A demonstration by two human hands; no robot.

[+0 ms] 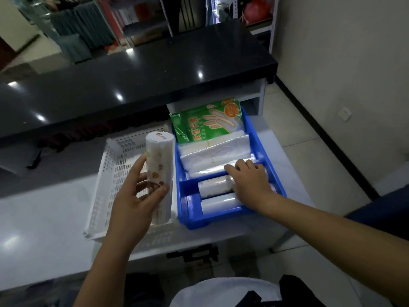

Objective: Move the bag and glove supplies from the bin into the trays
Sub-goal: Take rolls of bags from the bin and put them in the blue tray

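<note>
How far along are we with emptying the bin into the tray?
Done: the blue tray already holds a green glove pack, flat clear bags and two rolls. In hand: the left hand grips another roll over the white bin; the right hand rests on the tray's rolls. Left: placing that roll.

left hand (141,191) raised with fingers curled in a grip, right hand (250,180) reaching forward, palm down, forearms bare

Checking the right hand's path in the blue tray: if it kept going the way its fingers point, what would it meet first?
The right hand points left, low over the divider. First in line looks like the tray's left wall, though it may brush the clear bags; depth is unclear.
</note>
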